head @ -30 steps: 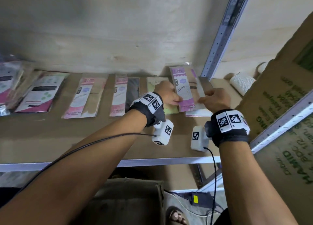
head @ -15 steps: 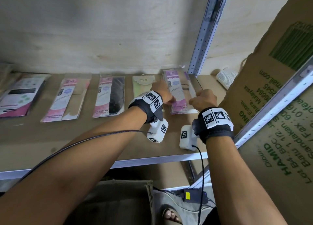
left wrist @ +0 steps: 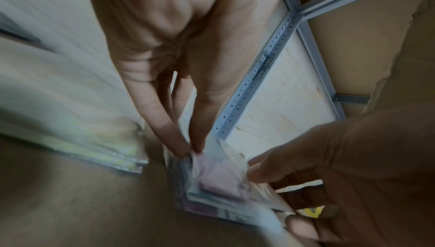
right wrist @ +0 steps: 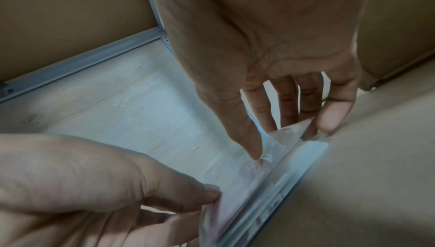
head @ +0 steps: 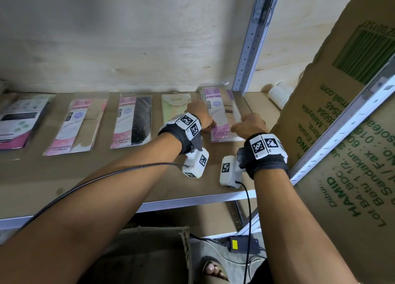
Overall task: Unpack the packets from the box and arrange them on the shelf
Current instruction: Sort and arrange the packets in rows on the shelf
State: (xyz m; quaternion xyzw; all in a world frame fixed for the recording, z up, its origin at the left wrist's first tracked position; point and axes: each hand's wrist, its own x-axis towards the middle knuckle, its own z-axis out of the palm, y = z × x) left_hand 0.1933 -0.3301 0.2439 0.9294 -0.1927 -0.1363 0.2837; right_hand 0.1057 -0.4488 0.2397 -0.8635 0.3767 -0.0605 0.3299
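1. Head view is showing both hands working the same stack of purple packets (head: pixel 222 113) at the end of the shelf (head: pixel 128 177) row. The left hand (head: pixel 201 117) is pinching the stack's near corner between thumb and fingertips, and the right hand (head: pixel 248 124) is curling its fingers around the opposite long edge.
2. Judging by that two-sided hold, they're probably squaring the stack so it's lining up with the rest of the row (looks more like tidying than lifting, since the bottom packets are lying flat on the board).
3. Outward from the left-hand grip, a green packet (head: pixel 174 108) is sitting just beside the stack, almost touching, then a black-and-pink packet (head: pixel 133 121) and a pink packet (head: pixel 74 125) further along.
4. Just beyond the right-hand grip, the metal upright (head: pixel 252 48) is standing close to the stack's far corner, so there isn't much room to push that way. A big printed carton (head: pixel 333 123) is crowding the right wrist too.
5. Below both wrists, the open box (head: pixel 149 251) is waiting under the shelf edge; I can't tell what's inside.
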